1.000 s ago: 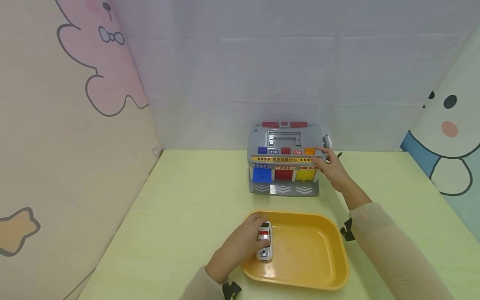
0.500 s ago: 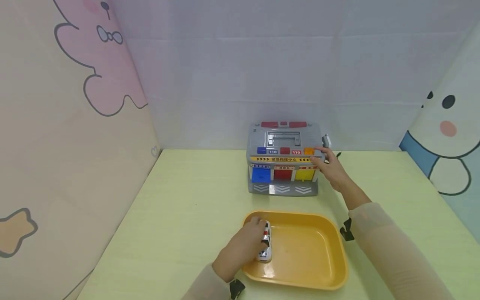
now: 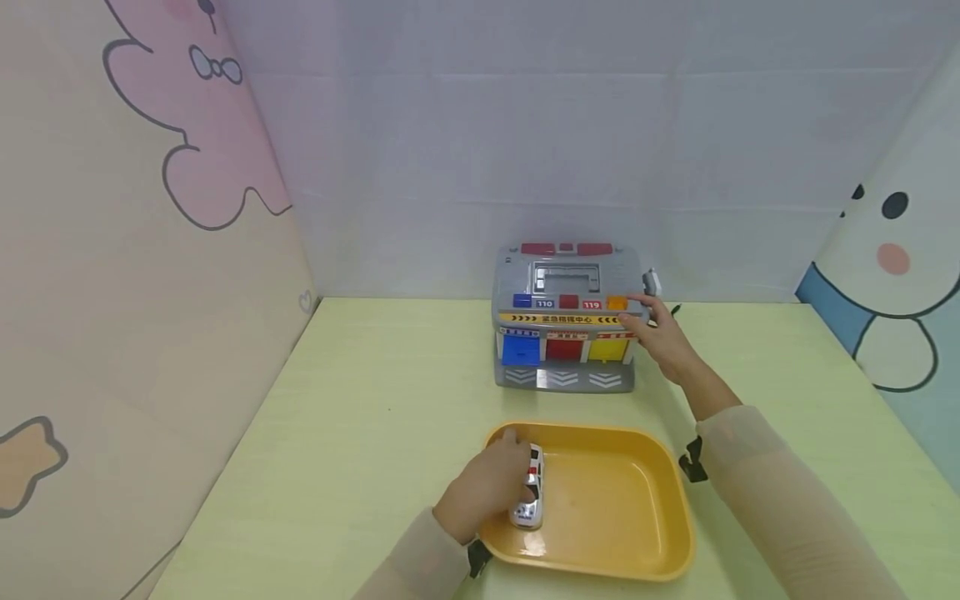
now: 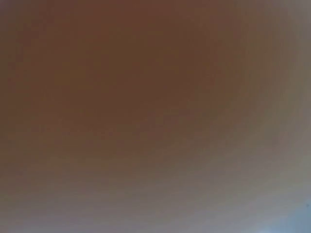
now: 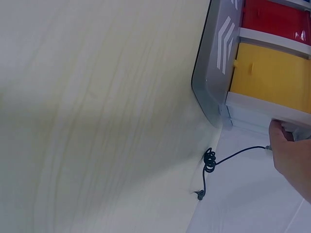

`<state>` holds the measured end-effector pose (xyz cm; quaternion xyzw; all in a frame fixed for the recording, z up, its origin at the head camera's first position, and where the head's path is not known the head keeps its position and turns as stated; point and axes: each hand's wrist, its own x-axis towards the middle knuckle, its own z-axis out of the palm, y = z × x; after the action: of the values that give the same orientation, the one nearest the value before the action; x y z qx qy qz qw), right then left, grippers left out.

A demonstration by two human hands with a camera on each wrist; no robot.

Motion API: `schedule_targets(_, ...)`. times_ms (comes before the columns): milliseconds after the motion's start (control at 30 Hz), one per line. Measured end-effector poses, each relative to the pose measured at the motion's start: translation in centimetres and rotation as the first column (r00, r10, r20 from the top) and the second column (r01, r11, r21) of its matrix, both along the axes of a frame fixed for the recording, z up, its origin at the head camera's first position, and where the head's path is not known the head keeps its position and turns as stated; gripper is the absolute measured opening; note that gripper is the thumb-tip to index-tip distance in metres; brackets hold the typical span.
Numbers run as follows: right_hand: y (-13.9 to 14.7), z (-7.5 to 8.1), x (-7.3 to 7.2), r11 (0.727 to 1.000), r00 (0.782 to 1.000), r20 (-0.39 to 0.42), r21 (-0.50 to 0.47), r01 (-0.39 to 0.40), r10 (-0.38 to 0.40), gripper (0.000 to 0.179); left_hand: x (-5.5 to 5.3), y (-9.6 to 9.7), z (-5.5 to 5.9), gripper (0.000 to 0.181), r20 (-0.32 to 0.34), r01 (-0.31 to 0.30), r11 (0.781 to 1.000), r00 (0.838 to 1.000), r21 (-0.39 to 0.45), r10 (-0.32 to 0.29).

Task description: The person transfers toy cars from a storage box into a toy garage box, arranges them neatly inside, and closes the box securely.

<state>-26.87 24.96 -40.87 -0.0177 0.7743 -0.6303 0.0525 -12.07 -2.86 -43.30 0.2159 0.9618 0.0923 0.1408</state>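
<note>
My left hand (image 3: 491, 479) grips a white toy police car (image 3: 529, 500) from its left side, at the left end of the yellow tray (image 3: 671, 550). The fingers cover part of the car's roof. In the left wrist view there is only a brown blur. Behind the tray stands a grey toy garage (image 3: 566, 379) with a blue door (image 3: 521, 351), a red door (image 3: 564, 349) and a yellow door (image 3: 607, 349). My right hand (image 3: 666, 340) holds the right front corner of its roof, fingertips beside the orange button (image 3: 617, 302). In the right wrist view, the thumb sits near the roof's edge.
A coiled black cable (image 5: 209, 160) lies by the garage's right side. A grey-white piece (image 3: 652, 283) sticks out from that side. The pale green table (image 3: 360, 467) meets a white cloth wall (image 3: 390, 167) at the back and printed cloths at both sides.
My left hand has shifted slightly right and closed further over the police car, whose near end has moved slightly towards me. The right hand keeps its place on the garage.
</note>
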Motion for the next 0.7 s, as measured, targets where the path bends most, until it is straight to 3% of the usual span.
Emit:
schedule_targets(300,0.12,-0.02,-0.19,1.000,1.000,0.011,0.002,-0.004,0.004,0.066,-0.13,0.18,0.89,0.064,0.059,0.061,0.995,0.997,-0.080,-0.057)
schedule_targets(567,0.16,-0.26,-0.10,1.000,1.000,-0.003,0.012,0.000,0.000,0.066,0.04,0.23,0.68,0.064,0.178,0.000,0.996,0.984,0.092,-0.016)
schedule_targets(700,0.08,-0.21,0.03,1.000,1.000,-0.011,0.015,0.000,0.000,0.067,0.23,0.19,0.41,0.071,0.200,-0.028,0.987,0.980,0.159,-0.004)
